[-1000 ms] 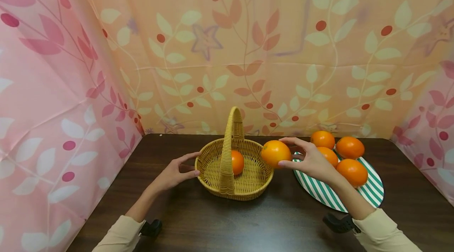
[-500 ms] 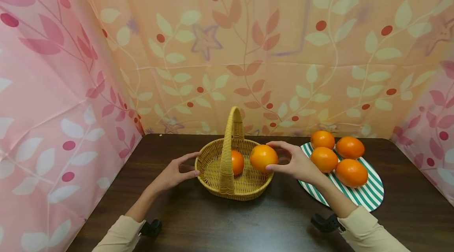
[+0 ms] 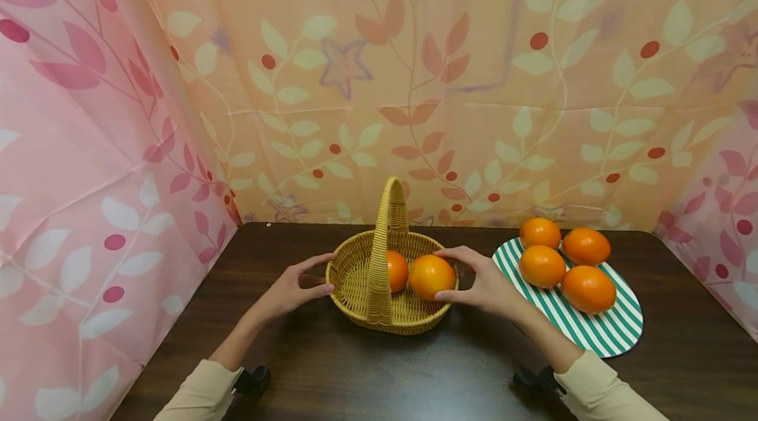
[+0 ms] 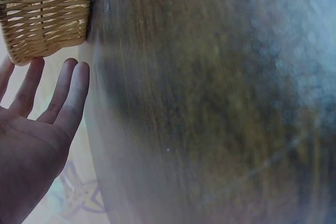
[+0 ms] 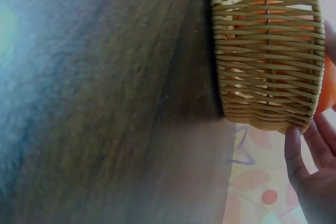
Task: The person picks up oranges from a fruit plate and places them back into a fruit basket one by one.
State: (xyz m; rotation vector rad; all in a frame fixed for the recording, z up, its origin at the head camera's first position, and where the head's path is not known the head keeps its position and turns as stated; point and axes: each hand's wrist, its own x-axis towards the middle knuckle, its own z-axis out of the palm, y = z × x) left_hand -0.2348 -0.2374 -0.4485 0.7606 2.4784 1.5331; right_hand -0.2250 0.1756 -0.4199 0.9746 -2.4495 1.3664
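A yellow wicker basket (image 3: 403,327) with a tall arched handle (image 3: 379,263) stands on the table. My right hand (image 3: 482,283) pinches an orange (image 3: 431,277) between thumb and fingers, low inside the basket's right half. Just left of it, another orange (image 3: 398,270) lies partly hidden by the handle. In the right wrist view, one fingertip of that hand is right at the basket rim, and the orange (image 5: 328,90) shows past the weave. My left hand (image 3: 290,286) touches the basket's left rim; the left wrist view shows its extended fingers (image 4: 71,100) at the wicker.
On the right, several oranges (image 3: 588,289) rest on an oval green-and-white striped mat (image 3: 622,329). The dark wooden table (image 3: 379,378) ends at a patterned cloth backdrop (image 3: 331,112). Pink patterned cloth (image 3: 77,177) hangs along the left side.
My right hand has carried the orange left from beside the mat and lowered it into the basket, near the other orange. The left hand keeps its place at the rim.
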